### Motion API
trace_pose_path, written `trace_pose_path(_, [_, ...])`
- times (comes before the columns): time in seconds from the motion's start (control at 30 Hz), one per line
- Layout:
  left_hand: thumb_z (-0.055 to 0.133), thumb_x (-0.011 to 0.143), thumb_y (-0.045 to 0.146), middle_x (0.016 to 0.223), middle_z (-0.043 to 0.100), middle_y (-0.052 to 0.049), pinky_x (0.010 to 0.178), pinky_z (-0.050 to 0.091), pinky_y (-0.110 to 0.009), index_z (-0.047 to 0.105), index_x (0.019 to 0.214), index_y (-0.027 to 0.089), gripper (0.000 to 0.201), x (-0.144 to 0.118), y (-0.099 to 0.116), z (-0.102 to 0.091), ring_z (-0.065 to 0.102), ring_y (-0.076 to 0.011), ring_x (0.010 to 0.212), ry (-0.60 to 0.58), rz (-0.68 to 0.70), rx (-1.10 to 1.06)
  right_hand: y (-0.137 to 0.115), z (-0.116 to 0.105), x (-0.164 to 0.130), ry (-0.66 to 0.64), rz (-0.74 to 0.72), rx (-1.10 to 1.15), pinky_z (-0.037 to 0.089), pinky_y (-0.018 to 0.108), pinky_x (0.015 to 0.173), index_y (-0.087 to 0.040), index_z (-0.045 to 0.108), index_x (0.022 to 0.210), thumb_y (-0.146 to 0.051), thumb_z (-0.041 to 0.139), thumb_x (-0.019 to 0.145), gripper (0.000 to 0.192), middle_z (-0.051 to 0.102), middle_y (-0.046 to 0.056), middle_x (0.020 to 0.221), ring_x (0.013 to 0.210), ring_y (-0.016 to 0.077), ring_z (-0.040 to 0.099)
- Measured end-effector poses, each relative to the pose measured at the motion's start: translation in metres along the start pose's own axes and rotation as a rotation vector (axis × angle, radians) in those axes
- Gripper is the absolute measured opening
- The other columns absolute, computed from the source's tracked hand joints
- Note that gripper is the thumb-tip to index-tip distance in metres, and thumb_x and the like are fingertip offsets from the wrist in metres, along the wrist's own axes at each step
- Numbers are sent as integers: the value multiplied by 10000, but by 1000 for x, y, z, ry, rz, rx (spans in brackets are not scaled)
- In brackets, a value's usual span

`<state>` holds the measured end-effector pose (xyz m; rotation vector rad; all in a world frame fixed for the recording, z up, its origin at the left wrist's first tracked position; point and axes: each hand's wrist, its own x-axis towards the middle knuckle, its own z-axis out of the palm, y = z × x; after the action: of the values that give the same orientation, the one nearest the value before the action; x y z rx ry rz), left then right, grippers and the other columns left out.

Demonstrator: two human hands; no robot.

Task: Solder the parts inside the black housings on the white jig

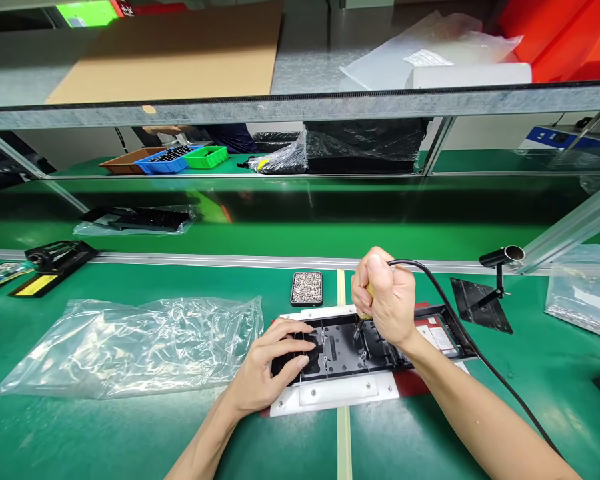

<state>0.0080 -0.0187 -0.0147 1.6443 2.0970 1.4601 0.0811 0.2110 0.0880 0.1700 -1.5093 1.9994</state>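
Note:
A long black plastic housing [345,350] lies in a white and red fixture [330,393] on the green bench. My left hand [275,363] rests flat on the housing's left end, fingers spread over it. My right hand [387,297] is fisted around a corded electric screwdriver held upright, its tip [357,328] touching the housing near the middle. The tool's black cable [460,327] loops right and runs off toward the bottom right. A small black tray of screws [307,288] sits just behind the fixture.
A crumpled clear plastic bag [135,343] lies to the left. A black stand [500,267] on a dark plate is at the right, with another bag [585,290] beyond. Black parts [55,257] lie far left. Coloured bins [170,159] sit on the far bench, where another person's hand shows.

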Motion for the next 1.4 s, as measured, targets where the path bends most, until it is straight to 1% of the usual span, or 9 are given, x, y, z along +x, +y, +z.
trace_pose_path(0.27, [623, 1041, 176, 1340, 665, -101, 1074, 468, -483, 756, 1222, 259, 239, 0, 1, 0, 610, -279, 1238, 4, -3, 6, 0, 0, -1, -21, 26, 14, 251, 145, 353, -212, 380, 719, -515, 615, 1045, 503, 309, -83, 537, 417, 44, 287])
trace_pose_path(0.63, [619, 1043, 182, 1335, 667, -104, 1046, 495, -475, 756, 1218, 254, 233, 1, 2, 0, 604, -281, 1236, 4, 5, 6, 1, -1, -1, -12, 46, 22, 256, 151, 349, -217, 382, 729, -534, 620, 1038, 502, 304, -83, 548, 422, 48, 282])
trace_pose_path(0.8, [619, 1045, 182, 1333, 669, -107, 1056, 484, -484, 758, 1217, 250, 232, 1, 2, -1, 607, -278, 1231, 2, 3, 11, 2, -2, 0, -14, 33, 16, 243, 157, 346, -220, 371, 724, -543, 613, 1038, 512, 297, -82, 550, 423, 49, 266])
trace_pose_path(0.97, [615, 1049, 194, 1334, 670, -124, 1059, 483, -500, 759, 1213, 239, 223, 1, 2, -1, 609, -290, 1236, 0, 3, 16, 2, -2, 1, -12, 41, 2, 258, 168, 344, -223, 371, 723, -545, 602, 1042, 509, 303, -78, 548, 419, 56, 282])
trace_pose_path(1.1, [613, 1047, 194, 1335, 670, -119, 1063, 490, -498, 759, 1215, 247, 229, 1, 2, -1, 614, -291, 1237, 0, 3, 30, 1, -1, -1, 4, 43, -9, 261, 169, 341, -225, 372, 727, -563, 611, 1031, 514, 305, -79, 544, 417, 57, 281])
trace_pose_path(1.4, [617, 1046, 199, 1327, 674, -113, 1062, 495, -501, 762, 1216, 251, 229, 2, 3, -1, 619, -288, 1228, 4, 3, 27, 1, -2, -1, -12, 41, 2, 263, 169, 348, -220, 384, 728, -550, 604, 1041, 506, 308, -79, 540, 420, 55, 284])
